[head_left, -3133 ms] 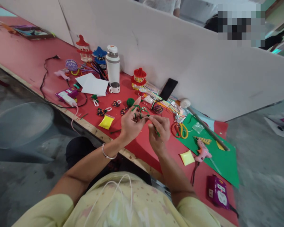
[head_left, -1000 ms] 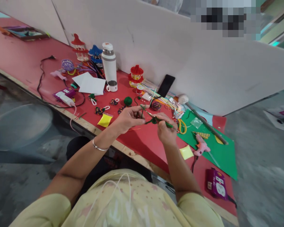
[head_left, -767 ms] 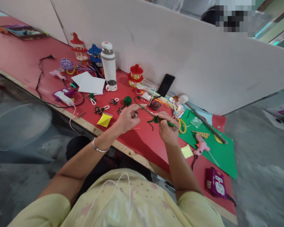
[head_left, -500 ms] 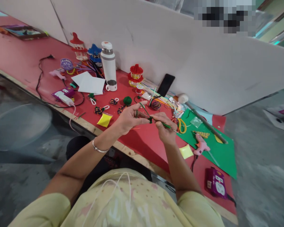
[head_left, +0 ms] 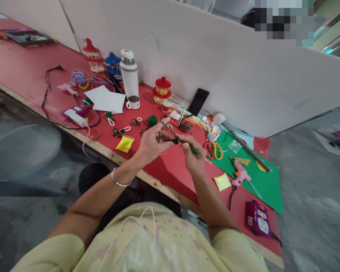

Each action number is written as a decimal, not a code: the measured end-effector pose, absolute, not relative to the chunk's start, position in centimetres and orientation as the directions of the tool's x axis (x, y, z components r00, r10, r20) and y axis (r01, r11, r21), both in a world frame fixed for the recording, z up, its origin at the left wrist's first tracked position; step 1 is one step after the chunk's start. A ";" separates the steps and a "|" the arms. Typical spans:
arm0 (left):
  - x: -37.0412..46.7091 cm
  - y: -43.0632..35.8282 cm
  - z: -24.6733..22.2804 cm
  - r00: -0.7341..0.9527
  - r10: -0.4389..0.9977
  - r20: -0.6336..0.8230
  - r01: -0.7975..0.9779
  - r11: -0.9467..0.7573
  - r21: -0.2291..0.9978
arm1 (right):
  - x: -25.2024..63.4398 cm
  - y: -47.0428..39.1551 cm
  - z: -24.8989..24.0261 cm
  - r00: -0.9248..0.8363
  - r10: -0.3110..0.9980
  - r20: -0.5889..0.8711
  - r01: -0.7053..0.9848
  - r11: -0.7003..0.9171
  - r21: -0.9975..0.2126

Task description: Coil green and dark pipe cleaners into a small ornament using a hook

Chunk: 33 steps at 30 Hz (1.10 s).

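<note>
Red table (head_left: 172, 173): beaded pieces (head_left: 118, 132) left of green ball (head_left: 152, 120) look done. Left hand (head_left: 150, 144), index raised, pinches unfinished-looking green yarnwork (head_left: 175, 141); right hand (head_left: 193, 160) has fingers closed round hook (head_left: 194, 150).

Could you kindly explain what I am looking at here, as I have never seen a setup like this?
There is no machine: these are a person's own bare hands, and every picture comes from one camera worn on the head, looking forward and down.

The left hand has green yarn looped over its fingers. The right hand grips a thin green-handled tool, close to the yarn.

On the red tabletop are a white bottle, a dark phone, a green yarn ball and scissors. To the right, a pink glue gun lies partly on a green sheet.
</note>
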State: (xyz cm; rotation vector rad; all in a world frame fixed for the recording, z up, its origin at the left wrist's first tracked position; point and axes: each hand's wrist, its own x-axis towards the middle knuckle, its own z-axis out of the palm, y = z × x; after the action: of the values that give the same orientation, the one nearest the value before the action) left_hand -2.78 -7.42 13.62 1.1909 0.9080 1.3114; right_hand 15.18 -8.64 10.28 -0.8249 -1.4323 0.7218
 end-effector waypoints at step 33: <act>-2.2 -7.2 12.7 0.129 0.991 0.043 -0.326 0.001 0.945 | 14.8 -7.0 9.6 0.013 0.997 0.071 -0.379 0.070 -0.923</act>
State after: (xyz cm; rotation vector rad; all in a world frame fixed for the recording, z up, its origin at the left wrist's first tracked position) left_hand -2.17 -7.21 12.68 1.0385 0.8584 1.2648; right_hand 14.76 -7.04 9.58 -0.8687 -0.9530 1.3169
